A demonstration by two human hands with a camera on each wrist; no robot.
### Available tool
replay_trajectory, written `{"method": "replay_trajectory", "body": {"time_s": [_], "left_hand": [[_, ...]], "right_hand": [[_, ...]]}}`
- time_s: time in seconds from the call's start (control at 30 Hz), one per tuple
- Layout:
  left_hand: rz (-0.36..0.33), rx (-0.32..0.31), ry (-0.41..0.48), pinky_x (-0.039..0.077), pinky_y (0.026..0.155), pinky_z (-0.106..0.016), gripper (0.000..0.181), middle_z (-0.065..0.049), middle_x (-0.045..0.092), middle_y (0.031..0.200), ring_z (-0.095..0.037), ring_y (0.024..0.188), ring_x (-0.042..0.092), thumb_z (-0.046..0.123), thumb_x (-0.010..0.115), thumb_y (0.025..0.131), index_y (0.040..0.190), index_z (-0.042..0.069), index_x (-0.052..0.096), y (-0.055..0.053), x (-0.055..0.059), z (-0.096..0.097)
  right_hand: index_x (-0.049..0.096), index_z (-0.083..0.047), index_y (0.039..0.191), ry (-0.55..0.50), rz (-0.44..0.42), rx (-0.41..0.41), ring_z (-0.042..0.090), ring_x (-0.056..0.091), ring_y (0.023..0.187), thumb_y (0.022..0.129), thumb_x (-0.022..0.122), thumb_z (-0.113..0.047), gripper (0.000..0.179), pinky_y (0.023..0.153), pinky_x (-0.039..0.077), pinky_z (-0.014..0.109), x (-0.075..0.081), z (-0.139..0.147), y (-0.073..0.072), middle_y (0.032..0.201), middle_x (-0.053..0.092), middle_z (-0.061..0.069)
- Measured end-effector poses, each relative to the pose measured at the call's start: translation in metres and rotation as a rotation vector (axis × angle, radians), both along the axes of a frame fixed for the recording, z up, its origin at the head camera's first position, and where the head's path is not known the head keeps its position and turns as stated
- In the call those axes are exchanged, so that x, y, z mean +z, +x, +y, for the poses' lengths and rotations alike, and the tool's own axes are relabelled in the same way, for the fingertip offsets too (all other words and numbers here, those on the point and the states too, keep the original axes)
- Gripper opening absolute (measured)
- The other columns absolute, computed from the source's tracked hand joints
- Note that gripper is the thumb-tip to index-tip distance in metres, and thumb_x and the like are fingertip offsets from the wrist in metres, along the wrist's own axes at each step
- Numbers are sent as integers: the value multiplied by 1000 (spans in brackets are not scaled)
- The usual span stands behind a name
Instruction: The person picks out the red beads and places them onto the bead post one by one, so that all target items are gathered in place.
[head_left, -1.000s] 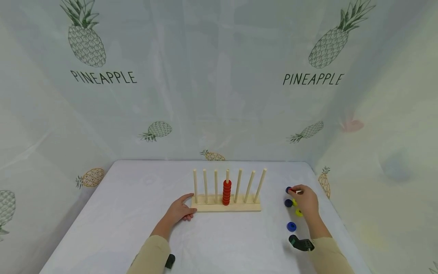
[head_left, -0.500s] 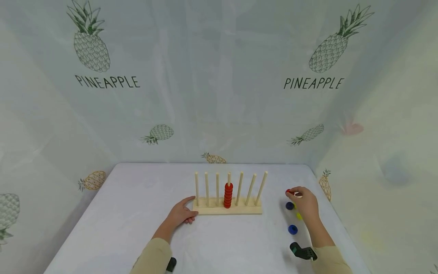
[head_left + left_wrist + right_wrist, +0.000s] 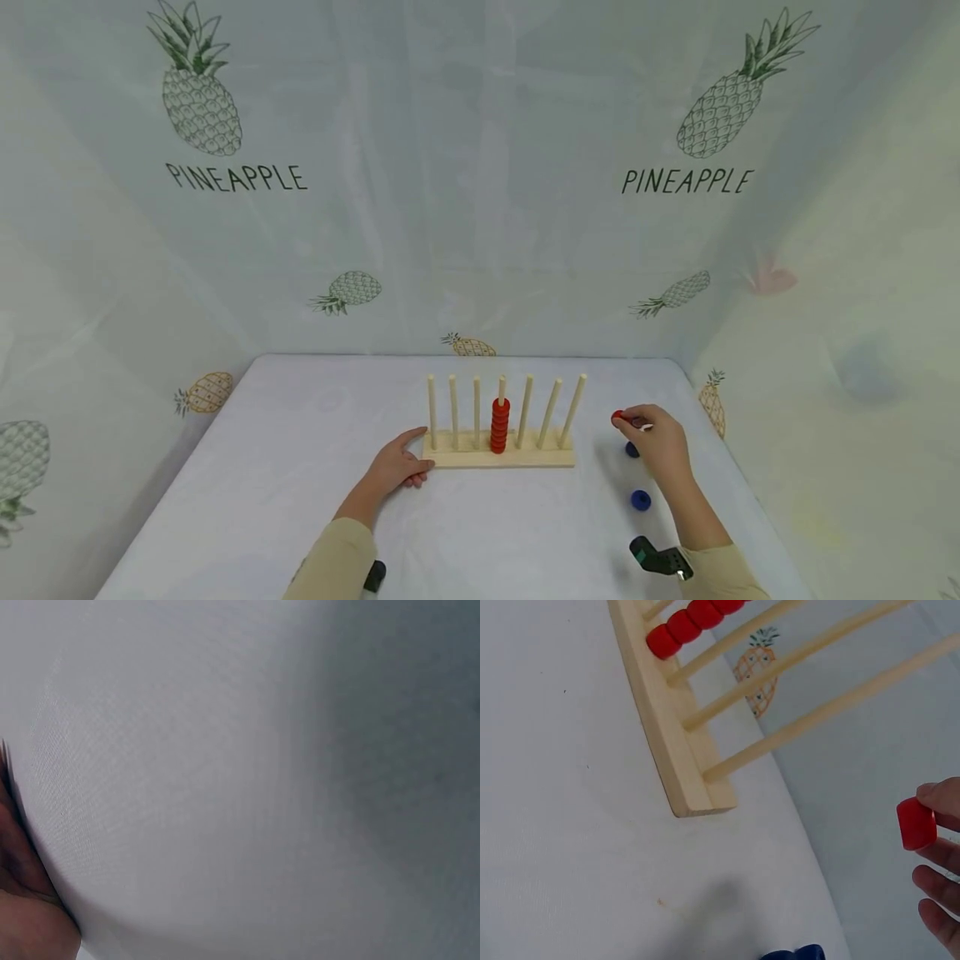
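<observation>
A wooden peg stand stands mid-table with several upright pegs in a row. Its middle peg carries a stack of red beads, with the peg top sticking out above. My left hand holds the stand's left end, index finger at the back corner and thumb at the front. Only a sliver of that hand shows in the left wrist view. Off the stand's right end, my right hand pinches a single red bead between thumb and fingers, raised above the table.
Blue beads lie on the white-covered table below and left of my right forearm. More dark blue beads show at the bottom of the right wrist view. A pineapple-print curtain hangs behind the table.
My right hand has lifted the red bead from the loose beads and moved left toward the stand. The yellow beads are now hidden behind it. The left hand keeps its hold.
</observation>
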State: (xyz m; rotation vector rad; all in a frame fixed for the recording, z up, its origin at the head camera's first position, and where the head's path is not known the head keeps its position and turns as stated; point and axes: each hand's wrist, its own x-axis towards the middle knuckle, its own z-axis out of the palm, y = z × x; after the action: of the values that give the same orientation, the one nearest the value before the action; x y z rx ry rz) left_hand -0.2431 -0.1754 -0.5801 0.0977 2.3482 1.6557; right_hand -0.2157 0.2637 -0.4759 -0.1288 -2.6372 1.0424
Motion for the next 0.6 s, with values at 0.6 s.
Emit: {"method": "replay_trajectory", "body": {"time_s": [0.6], "left_hand": [[12,20,-14,46,46,-23,72,-6,66,62,-11,47,58,9,75,86,147,2,38,4,7,3]], "right_hand": [[72,-8,99,9,50,65,23,57,89,88,75,-23,19,70,50,34,31,-18,22,97,65,6]]}}
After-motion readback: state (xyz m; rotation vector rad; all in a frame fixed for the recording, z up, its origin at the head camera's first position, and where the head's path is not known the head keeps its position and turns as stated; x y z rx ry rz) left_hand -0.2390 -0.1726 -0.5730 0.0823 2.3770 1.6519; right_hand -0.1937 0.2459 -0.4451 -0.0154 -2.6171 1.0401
